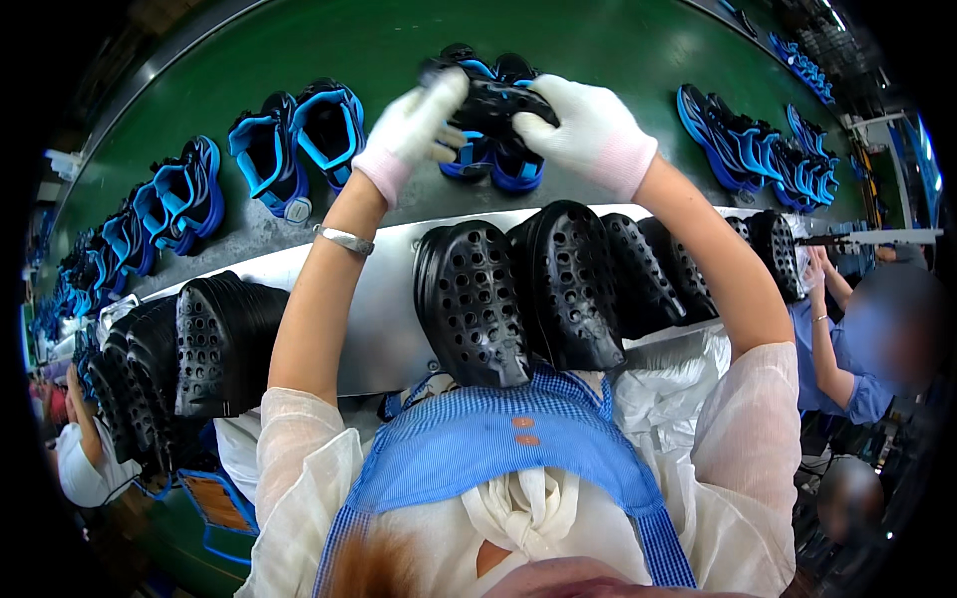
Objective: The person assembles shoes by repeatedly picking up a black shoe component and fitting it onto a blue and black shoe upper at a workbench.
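Both my hands wear white gloves with pink cuffs, and they meet over the far middle of the green table. Between them is a black perforated plastic shoe insert (490, 106), slightly blurred. My right hand (578, 125) is closed round its right end, thumb on the near side. At the other end, the fingers and thumb of my left hand (419, 125) are bent about the insert, partly smeared by motion. Right beneath it stands a pair of black and blue sneakers (516, 177), partly hidden by the insert and my hands.
Nested stacks of black perforated inserts (474, 299) line the metal ledge (374, 329) before me, with another stack (214, 344) to the left. Sneaker pairs (267, 149) stand along the green table (618, 60), more (738, 145) at right. Co-workers (847, 349) sit at both sides.
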`<action>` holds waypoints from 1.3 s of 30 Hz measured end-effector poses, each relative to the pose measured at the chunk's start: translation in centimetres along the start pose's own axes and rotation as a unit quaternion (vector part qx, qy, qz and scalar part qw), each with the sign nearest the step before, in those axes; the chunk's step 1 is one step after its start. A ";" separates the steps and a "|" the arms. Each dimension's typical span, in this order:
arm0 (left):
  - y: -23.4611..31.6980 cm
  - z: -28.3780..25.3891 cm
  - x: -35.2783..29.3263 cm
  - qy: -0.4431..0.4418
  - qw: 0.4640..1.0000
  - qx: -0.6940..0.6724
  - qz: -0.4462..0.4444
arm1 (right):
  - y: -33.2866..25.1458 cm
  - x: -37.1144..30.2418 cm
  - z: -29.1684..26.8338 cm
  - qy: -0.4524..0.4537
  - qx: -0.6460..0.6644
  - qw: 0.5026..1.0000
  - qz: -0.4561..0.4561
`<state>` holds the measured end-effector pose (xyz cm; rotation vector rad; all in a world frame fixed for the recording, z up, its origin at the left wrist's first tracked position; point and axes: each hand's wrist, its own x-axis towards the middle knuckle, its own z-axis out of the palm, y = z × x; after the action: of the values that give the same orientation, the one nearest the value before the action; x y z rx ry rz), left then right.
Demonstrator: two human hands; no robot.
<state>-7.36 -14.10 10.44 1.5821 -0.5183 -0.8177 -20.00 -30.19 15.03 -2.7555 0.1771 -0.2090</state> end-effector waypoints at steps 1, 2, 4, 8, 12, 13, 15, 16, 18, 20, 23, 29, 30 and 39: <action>-1.1 -1.0 0.2 -0.035 0.992 0.121 -0.028 | -0.2 0.2 -0.4 -0.032 0.004 0.998 0.052; -2.6 -1.1 0.6 -0.026 0.970 0.232 0.062 | 0.5 0.4 -0.8 -0.067 -0.014 0.995 0.067; -6.3 -0.9 1.7 -0.030 0.909 0.372 0.184 | 2.2 0.9 -0.4 -0.085 -0.037 0.994 0.054; -8.0 0.8 3.3 0.002 0.868 0.444 0.222 | 1.9 3.4 -0.3 -0.180 -0.080 0.980 0.038; -7.6 2.3 3.4 -0.022 0.872 0.457 0.173 | 1.2 7.1 0.7 -0.196 -0.194 0.960 0.050; -7.6 2.2 3.4 -0.019 0.870 0.463 0.166 | 0.4 8.1 1.5 -0.207 -0.229 0.950 0.055; -7.5 2.3 3.4 -0.018 0.869 0.469 0.156 | -0.5 9.5 3.5 -0.231 -0.260 0.936 0.054; -7.2 2.4 3.4 -0.014 0.867 0.478 0.142 | -1.0 9.9 4.3 -0.241 -0.274 0.930 0.046; -7.3 2.7 3.8 -0.015 0.862 0.494 0.116 | -0.7 10.8 6.6 -0.252 -0.283 0.924 0.048; -6.9 3.2 4.1 -0.027 0.862 0.500 0.077 | -0.2 11.7 8.5 -0.264 -0.279 0.921 0.060; -6.0 2.5 4.3 -0.062 0.861 0.503 0.029 | -0.4 12.4 9.4 -0.230 -0.253 0.939 0.048; -4.4 2.1 5.5 -0.236 0.849 0.468 -0.064 | -1.0 12.5 8.8 -0.287 -0.285 0.914 0.033; -5.5 1.9 6.1 -0.236 0.854 0.454 -0.091 | -1.5 12.6 8.6 -0.300 -0.307 0.903 0.012; -4.5 2.8 7.6 -0.242 0.829 0.478 -0.158 | 0.5 14.2 11.0 -0.218 -0.287 0.933 0.004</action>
<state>-5.01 -20.64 4.36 2.4291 -1.1827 -1.3474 -4.28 -28.92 6.45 -3.2824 0.1440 0.5452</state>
